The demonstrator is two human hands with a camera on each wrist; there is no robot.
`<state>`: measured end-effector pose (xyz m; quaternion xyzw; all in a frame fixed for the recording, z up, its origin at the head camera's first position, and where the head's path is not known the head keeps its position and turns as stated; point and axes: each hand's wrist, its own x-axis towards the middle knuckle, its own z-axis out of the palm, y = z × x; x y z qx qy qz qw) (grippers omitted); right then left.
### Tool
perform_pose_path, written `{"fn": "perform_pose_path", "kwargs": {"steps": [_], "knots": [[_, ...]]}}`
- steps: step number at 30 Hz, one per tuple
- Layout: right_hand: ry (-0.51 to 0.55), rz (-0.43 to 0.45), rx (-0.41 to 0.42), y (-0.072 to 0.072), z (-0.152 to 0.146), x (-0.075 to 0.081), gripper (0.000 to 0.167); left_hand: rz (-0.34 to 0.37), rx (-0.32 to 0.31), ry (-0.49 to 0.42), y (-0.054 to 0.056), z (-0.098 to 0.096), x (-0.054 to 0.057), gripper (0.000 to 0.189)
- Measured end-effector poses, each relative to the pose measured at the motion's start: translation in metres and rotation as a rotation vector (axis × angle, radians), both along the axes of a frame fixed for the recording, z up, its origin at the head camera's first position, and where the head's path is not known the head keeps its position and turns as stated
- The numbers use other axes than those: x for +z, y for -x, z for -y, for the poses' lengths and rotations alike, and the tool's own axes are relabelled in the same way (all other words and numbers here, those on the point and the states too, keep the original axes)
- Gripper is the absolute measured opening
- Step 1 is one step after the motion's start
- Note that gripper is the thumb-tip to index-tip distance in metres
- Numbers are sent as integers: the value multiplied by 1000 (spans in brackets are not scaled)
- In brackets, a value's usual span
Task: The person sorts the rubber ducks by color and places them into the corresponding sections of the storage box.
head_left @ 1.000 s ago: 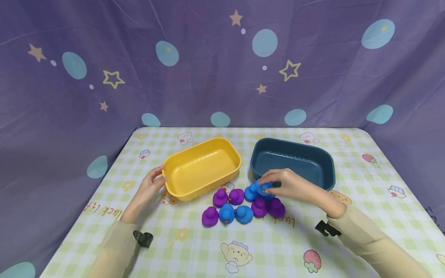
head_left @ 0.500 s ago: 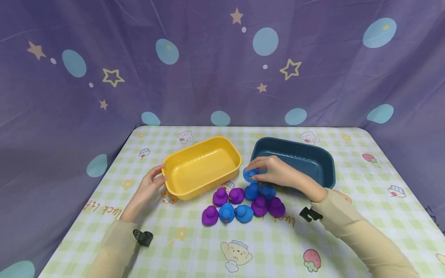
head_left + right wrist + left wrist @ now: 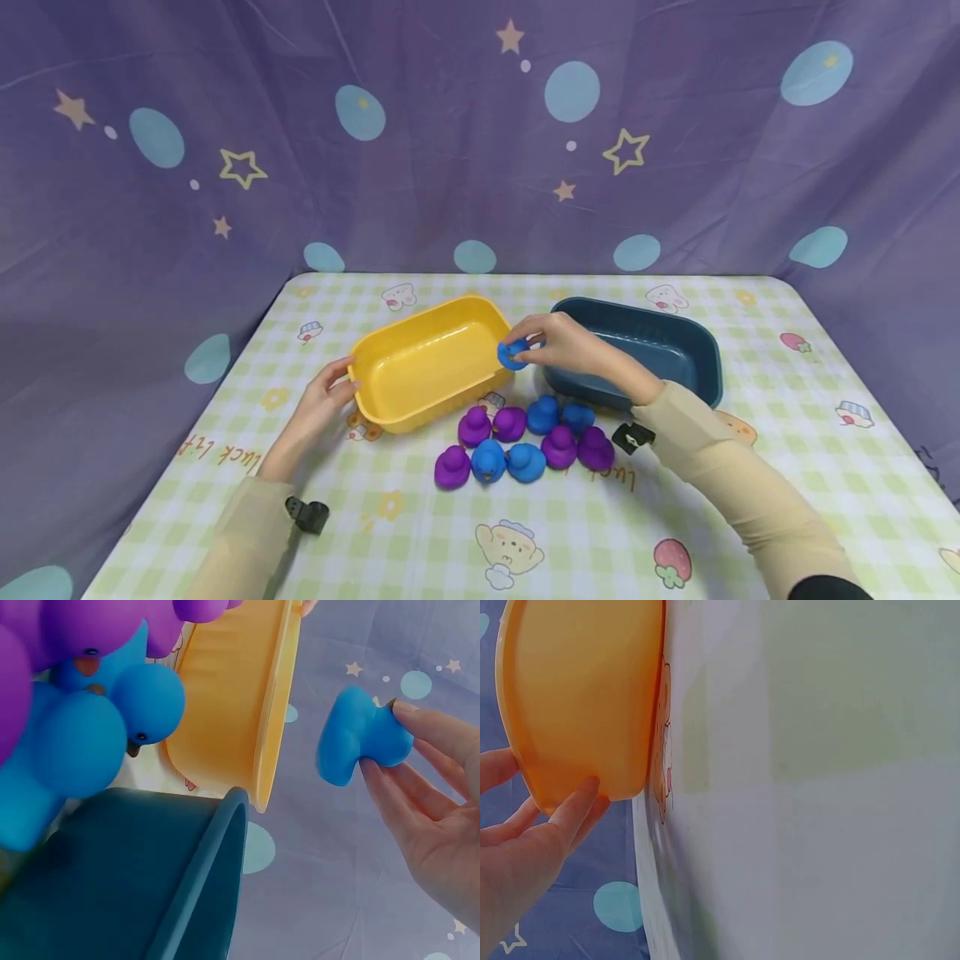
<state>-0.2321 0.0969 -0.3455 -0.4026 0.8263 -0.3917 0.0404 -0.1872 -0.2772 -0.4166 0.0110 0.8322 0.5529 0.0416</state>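
My right hand (image 3: 566,343) pinches a blue toy duck (image 3: 513,354) between thumb and fingers. It holds the duck in the air by the right end of the yellow bin (image 3: 427,414); the right wrist view shows the duck (image 3: 360,735) from the side. My left hand (image 3: 322,398) grips the left end of that bin. One of its fingertips (image 3: 589,787) lies on the outer wall in the left wrist view, and another finger goes behind the rim. Several purple ducks (image 3: 453,467) and blue ducks (image 3: 527,462) sit clustered on the table in front of the bins.
A dark teal bin (image 3: 675,358) stands at the right, partly behind my right hand and forearm. Both bins rest on a green-checked tablecloth (image 3: 420,533). A purple patterned curtain (image 3: 420,200) hangs behind the table.
My right hand has lifted the blue duck from the cluster and carried it left and away from me, toward the yellow bin. The left hand stays at the bin's end.
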Motion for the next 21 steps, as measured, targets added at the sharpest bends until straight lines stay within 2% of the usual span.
{"fn": "perform_pose_path", "kwargs": {"steps": [7,15,21], "knots": [[32,68,-6,15,13,-3,24,1,-2,3,-2,-1,1,54],[-11,148,-80,35,27,-9,26,-13,-6,-9,-1,0,0,54],[3,208,-120,47,36,-16,27,-13,-13,4,-2,1,1,55]]}}
